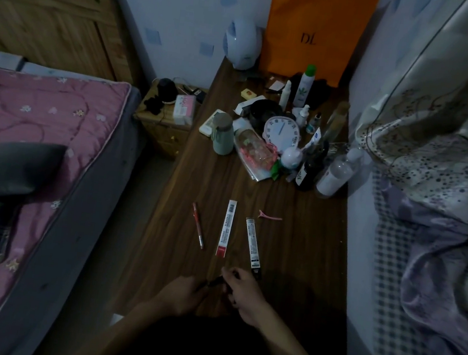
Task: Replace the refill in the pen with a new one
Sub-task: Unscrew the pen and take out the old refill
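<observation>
nearest the camera, at six o'clock on the wooden desk (pixel 292 242), the left hand (pixel 184 291) and right hand (pixel 244 295) meet just above the surface. both have their fingers curled in tight on a dark pen (pixel 216 281), the left at its lower end and the right at its upper end, so the pen bridges the narrow gap between them.

this looks like the opening step: the grip suits twisting the barrel apart, but no old refill is out and no loose parts lie on the desk. opening the pen, swapping the refill and closing it again seem to be left to do.

just past the hands, at twelve o'clock, lies a red refill packet (pixel 227 229), and at one o'clock a black refill packet (pixel 253 243) whose near end sits close beside the right hand. a red pen (pixel 198 225) lies at eleven o'clock, apart from both packets. a pink hair clip (pixel 270 217) sits a little further out. at the far end a white clock (pixel 282 130) stands among bottles, with an orange bag (pixel 316 32) against the wall behind.

the light is dim. the pen is mostly covered by fingers, so i cannot tell whether its barrel has begun to part, nor whether either packet has been opened. the forearms are cut off by the bottom edge.
</observation>
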